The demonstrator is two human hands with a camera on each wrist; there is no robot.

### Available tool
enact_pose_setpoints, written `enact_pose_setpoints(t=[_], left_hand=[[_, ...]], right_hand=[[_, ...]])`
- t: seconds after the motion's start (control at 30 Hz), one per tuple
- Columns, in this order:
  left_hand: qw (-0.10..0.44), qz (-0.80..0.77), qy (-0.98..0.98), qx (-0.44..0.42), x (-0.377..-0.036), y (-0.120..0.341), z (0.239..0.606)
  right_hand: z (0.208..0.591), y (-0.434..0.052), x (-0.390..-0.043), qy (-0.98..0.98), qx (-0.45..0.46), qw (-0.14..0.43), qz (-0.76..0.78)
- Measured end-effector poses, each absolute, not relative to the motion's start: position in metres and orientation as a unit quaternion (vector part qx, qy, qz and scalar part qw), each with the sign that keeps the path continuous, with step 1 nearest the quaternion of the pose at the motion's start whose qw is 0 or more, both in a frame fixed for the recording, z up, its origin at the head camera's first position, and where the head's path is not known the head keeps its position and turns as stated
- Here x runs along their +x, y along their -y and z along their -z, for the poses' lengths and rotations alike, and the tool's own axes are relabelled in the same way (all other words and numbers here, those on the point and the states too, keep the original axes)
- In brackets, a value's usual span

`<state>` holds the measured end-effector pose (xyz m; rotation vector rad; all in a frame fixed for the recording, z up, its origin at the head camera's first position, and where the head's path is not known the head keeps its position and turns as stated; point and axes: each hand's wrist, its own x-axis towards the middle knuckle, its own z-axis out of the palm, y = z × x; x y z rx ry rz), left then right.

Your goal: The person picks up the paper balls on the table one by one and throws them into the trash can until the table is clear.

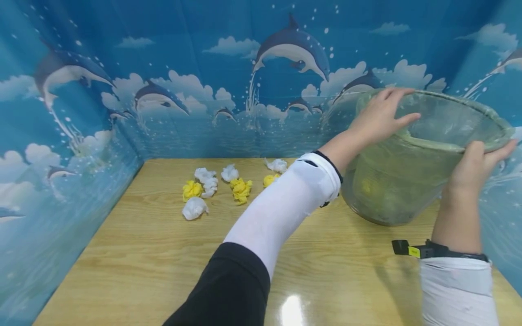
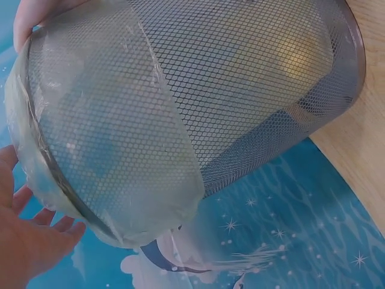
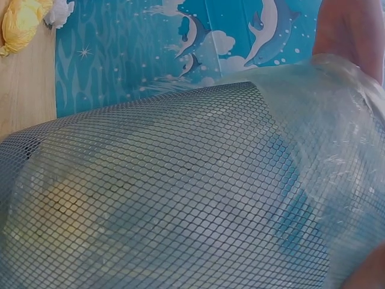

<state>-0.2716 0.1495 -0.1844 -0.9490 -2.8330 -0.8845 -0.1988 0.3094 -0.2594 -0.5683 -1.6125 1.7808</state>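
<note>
A mesh wastebasket [image 1: 387, 190] lined with a thin pale-green plastic bag [image 1: 440, 145] tilts at the right of the table, its mouth leaning up and rightward. A yellow crumpled piece [image 2: 296, 60] shows through the mesh near its bottom. My left hand [image 1: 379, 113] is at the far side of the bag-covered rim, fingers spread and thumb out; in the left wrist view its fingertips [image 2: 77, 230] are right by the rim. With my right hand [image 1: 469, 174] I hold the rim on the near side, thumb over the folded bag edge.
Several crumpled white pieces [image 1: 195, 208] and yellow pieces [image 1: 240, 190] lie toward the back of the wooden table [image 1: 134, 253]. One yellow piece [image 1: 270, 180] is partly behind my left sleeve. A dolphin-print curtain [image 1: 183, 45] surrounds the table's back and sides.
</note>
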Motion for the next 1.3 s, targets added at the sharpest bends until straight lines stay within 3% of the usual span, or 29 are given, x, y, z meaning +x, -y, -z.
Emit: enact_pose_setpoints(t=[0.8, 1.3], left_hand=[[0.053, 0.321, 0.898, -0.296, -0.268, -0.128, 0.188], [0.088, 0.417, 0.864, -0.269, -0.285, -0.06, 0.207]], right_hand=[[0.26, -0.314, -0.199, 0.62, -0.221, 0.356, -0.664], [0.259, -0.31, -0.199, 0.623, -0.229, 0.334, -0.669]])
